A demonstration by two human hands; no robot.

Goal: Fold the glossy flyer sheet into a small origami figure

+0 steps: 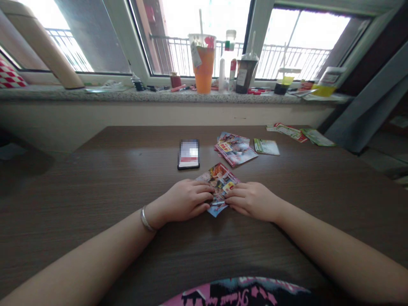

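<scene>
A colourful printed card packet (219,183) lies tilted on the dark wooden table between my two hands. My left hand (188,199), with a silver bangle at the wrist, has its fingers together on the packet's left edge. Opposite it, my right hand (253,200) grips the right edge, fingertips on the printed face. Both thumbs are mostly hidden. Just beyond the packet are similar packets (237,148) in a small overlapping pile. A phone (188,154) with a blurred screen lies to their left, and a small stack of cards (267,147) to their right.
Green and red torn-looking wrappers (291,132) lie at the table's far right corner. On the stone windowsill (153,97) behind stand an orange drink cup (204,70), a dark drink cup (245,74), bottles and several pens. A grey curtain (366,102) hangs at the right.
</scene>
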